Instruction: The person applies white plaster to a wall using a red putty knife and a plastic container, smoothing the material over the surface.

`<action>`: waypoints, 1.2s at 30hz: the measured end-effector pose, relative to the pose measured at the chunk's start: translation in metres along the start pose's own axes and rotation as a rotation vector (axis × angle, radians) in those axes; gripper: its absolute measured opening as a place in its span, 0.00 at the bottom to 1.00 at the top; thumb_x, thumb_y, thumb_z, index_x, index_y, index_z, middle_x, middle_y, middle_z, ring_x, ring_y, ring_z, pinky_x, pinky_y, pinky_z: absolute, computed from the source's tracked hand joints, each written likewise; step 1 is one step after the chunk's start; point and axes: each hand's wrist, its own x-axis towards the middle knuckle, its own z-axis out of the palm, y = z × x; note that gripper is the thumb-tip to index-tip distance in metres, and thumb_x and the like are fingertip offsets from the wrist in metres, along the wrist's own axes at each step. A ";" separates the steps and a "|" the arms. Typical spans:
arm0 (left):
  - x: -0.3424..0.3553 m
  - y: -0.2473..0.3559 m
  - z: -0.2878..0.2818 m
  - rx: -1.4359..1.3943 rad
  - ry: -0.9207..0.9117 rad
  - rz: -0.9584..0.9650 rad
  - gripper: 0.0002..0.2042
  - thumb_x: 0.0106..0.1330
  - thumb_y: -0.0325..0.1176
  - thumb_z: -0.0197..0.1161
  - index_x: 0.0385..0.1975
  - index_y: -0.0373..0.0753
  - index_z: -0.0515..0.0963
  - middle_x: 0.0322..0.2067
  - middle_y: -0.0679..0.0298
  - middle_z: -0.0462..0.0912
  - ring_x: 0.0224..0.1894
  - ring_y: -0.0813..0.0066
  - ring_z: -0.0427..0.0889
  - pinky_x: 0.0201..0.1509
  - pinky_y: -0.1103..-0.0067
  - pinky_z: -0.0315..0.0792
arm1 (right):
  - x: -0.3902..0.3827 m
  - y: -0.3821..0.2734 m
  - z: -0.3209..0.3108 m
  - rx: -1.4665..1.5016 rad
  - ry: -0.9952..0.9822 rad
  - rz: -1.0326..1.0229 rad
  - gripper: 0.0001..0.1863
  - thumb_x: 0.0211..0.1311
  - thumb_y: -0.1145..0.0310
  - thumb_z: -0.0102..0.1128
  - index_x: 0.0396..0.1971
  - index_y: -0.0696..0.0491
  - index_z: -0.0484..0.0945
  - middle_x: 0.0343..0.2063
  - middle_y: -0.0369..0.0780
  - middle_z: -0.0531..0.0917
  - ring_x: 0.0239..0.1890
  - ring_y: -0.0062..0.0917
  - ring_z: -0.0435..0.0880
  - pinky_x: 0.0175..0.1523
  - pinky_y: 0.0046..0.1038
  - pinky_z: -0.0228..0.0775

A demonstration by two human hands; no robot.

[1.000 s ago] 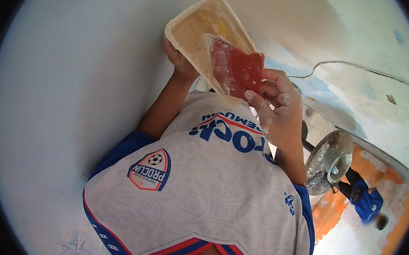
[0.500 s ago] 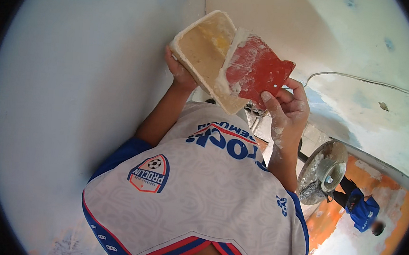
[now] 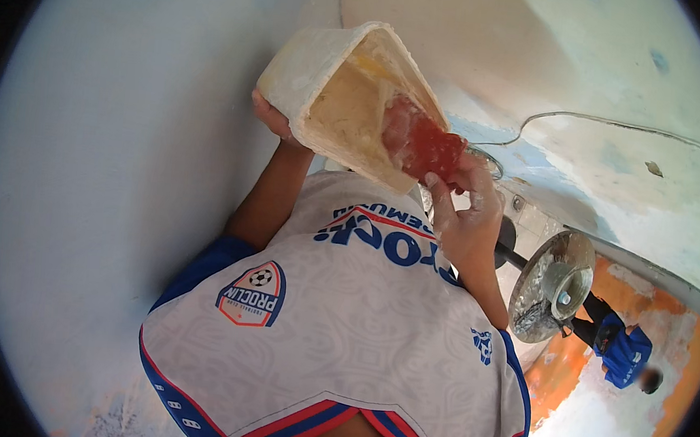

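My left hand (image 3: 275,122) is closed around the lower left side of a cream plastic tub (image 3: 294,72), which is tilted with its mouth facing right and toward me. White residue crusts the tub's rim, and a yellowish smear shows on its inner wall. Between the thumb and fingers of my right hand (image 3: 473,215) is a red flat putty spreader (image 3: 422,141). Its whitened blade reaches inside the tub, close to the lower inner wall. Whether the edge touches that wall I cannot tell. White paste marks the fingers of my right hand.
A pale wall (image 3: 118,162) runs close along my left. At right stands a round, paste-splattered surface (image 3: 527,292) with a pail (image 3: 577,285) on it. Farther off is a person in a blue top (image 3: 626,355). A thin cable (image 3: 600,120) runs along the patchy wall.
The tub has tipped further and shifted left, showing more of its outer side. My right hand has moved left and down, taking the spreader from in front of the tub to inside its mouth.
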 end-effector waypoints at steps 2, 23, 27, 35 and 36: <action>0.002 -0.001 -0.006 0.175 -0.112 0.116 0.46 0.69 0.74 0.29 0.68 0.39 0.69 0.65 0.54 0.74 0.63 0.61 0.78 0.61 0.63 0.79 | -0.002 -0.007 -0.001 0.028 -0.080 0.034 0.16 0.60 0.82 0.67 0.48 0.61 0.77 0.36 0.49 0.87 0.33 0.38 0.90 0.39 0.31 0.80; -0.025 0.002 0.017 0.226 -0.140 0.109 0.46 0.72 0.72 0.28 0.64 0.33 0.72 0.59 0.55 0.80 0.59 0.65 0.82 0.59 0.68 0.79 | -0.020 -0.006 0.008 0.538 -0.135 0.438 0.15 0.66 0.81 0.63 0.51 0.59 0.73 0.35 0.41 0.89 0.34 0.15 0.83 0.41 0.19 0.73; -0.034 0.006 0.032 0.103 0.046 0.032 0.45 0.73 0.72 0.28 0.63 0.33 0.73 0.59 0.55 0.80 0.60 0.64 0.81 0.61 0.69 0.78 | -0.019 -0.005 0.018 0.548 -0.119 0.439 0.14 0.67 0.81 0.62 0.50 0.59 0.73 0.35 0.42 0.89 0.34 0.15 0.83 0.41 0.19 0.73; -0.036 0.001 0.005 0.265 0.047 -0.037 0.51 0.65 0.80 0.29 0.72 0.40 0.64 0.69 0.55 0.69 0.70 0.58 0.70 0.74 0.62 0.66 | -0.003 -0.006 0.029 0.680 -0.128 0.404 0.15 0.70 0.79 0.61 0.53 0.60 0.71 0.43 0.45 0.88 0.42 0.20 0.86 0.49 0.22 0.78; -0.036 0.001 0.008 0.264 0.051 -0.032 0.51 0.65 0.80 0.29 0.72 0.40 0.64 0.69 0.55 0.69 0.70 0.58 0.70 0.74 0.62 0.66 | -0.002 -0.006 0.030 0.679 -0.133 0.403 0.15 0.70 0.79 0.61 0.53 0.60 0.71 0.43 0.45 0.88 0.42 0.20 0.86 0.49 0.22 0.78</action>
